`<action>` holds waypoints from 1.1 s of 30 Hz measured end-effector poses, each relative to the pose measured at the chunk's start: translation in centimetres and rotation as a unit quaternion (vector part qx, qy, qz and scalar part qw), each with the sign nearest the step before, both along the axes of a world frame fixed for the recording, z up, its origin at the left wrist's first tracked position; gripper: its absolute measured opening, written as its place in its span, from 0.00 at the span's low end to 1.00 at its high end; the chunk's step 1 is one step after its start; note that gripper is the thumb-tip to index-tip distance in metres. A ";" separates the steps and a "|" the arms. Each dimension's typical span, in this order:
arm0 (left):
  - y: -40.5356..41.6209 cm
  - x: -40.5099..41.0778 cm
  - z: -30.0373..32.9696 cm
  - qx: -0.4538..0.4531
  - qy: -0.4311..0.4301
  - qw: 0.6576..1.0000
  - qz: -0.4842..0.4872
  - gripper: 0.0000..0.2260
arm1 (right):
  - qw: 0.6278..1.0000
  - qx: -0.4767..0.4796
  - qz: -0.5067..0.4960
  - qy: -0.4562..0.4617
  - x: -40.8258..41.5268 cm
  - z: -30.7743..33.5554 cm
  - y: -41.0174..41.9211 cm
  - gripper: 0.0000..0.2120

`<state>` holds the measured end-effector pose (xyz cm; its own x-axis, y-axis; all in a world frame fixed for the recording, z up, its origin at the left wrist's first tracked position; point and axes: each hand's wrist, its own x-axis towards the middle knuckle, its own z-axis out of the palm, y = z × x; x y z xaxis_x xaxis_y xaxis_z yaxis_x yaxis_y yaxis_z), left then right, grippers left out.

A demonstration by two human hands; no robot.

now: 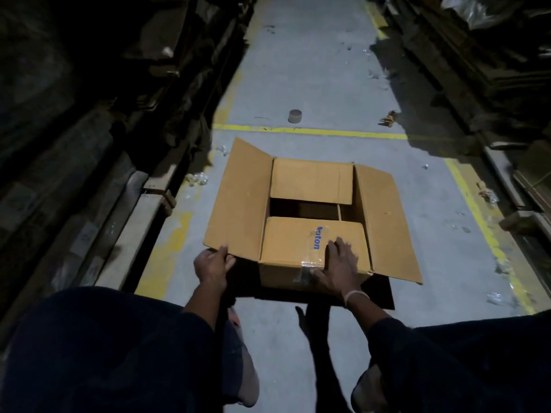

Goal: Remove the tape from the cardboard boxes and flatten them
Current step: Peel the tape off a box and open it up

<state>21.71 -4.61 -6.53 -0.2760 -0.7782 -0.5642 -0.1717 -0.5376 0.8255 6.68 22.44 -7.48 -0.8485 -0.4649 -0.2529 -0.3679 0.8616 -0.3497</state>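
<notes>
Hands first: our left hand [213,261] pinches the near corner of the left flap; our right hand [340,265] lies flat on the near flap of the box [313,216], mid-floor [298,70]. Flaps are open; clear tape [310,265] remains, flattening not begun.

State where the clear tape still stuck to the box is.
In the head view, the clear tape runs over the near inner flap and front edge of the box, directly left of the right hand.
</notes>
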 end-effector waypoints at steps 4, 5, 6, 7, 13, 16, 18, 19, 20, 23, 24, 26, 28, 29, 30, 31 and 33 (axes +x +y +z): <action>3.1 -1.0 -1.9 0.120 0.051 0.990 -0.046 0.05 | 0.994 0.001 0.112 0.007 0.4 1.1 -5.1 0.50; 3.8 -1.4 -1.9 0.129 0.054 0.989 -0.056 0.07 | 0.991 0.006 0.135 0.009 0.2 1.4 -6.7 0.51; 4.2 -1.8 -2.1 0.129 0.054 0.988 -0.061 0.09 | 0.988 0.012 0.155 0.010 -0.2 1.7 -8.4 0.52; 4.5 -2.1 -2.2 0.126 0.050 0.989 -0.067 0.11 | 0.985 0.015 0.170 0.012 -0.7 1.9 -10.1 0.53; 4.0 -2.7 -3.7 0.150 0.056 0.985 -0.065 0.09 | 0.972 0.119 0.205 -0.003 -5.1 1.8 -17.0 0.57; 3.7 -2.6 -3.8 0.172 0.071 0.980 -0.065 0.08 | 0.963 0.189 0.192 -0.007 -6.9 2.7 -17.2 0.53; 3.7 -2.7 -3.5 0.180 0.073 0.979 -0.059 0.09 | 0.967 0.170 0.187 0.031 -7.2 4.8 -16.8 0.44; 3.8 -2.8 -3.5 0.184 0.072 0.979 -0.057 0.09 | 0.973 0.132 0.178 0.057 -7.0 6.4 -16.5 0.38; 3.8 -2.9 -3.5 0.188 0.072 0.978 -0.057 0.08 | 0.980 0.086 0.164 0.070 -6.7 8.2 -16.3 0.34; 4.0 -2.9 -3.0 0.196 0.062 0.976 -0.077 0.11 | 0.990 -0.039 0.111 -0.082 -5.3 13.6 -14.6 0.32; 4.1 -2.8 -2.7 0.193 0.055 0.976 -0.085 0.12 | 0.982 -0.027 0.115 -0.148 -4.5 14.7 -13.7 0.31; 4.4 -2.4 -2.0 0.183 0.043 0.977 -0.097 0.15 | 0.963 0.043 0.163 -0.211 -2.4 14.0 -11.6 0.22; 4.5 -2.2 -2.1 0.177 0.037 0.978 -0.106 0.19 | 0.964 0.111 0.211 -0.122 0.0 10.7 -9.4 0.20; 4.5 -2.2 -2.2 0.174 0.039 0.977 -0.116 0.19 | 0.966 0.122 0.216 -0.070 1.1 9.0 -8.5 0.26; 4.8 -2.2 -1.9 0.170 0.039 0.976 -0.127 0.16 | 0.970 0.121 0.204 -0.051 2.0 7.6 -7.9 0.30; 4.9 -2.2 -1.8 0.164 0.039 0.976 -0.136 0.14 | 0.973 0.115 0.192 -0.053 2.6 6.2 -7.5 0.33; 5.1 -2.3 -1.9 0.151 0.031 0.978 -0.143 0.11 | 0.971 0.130 0.188 -0.074 3.4 3.7 -7.0 0.33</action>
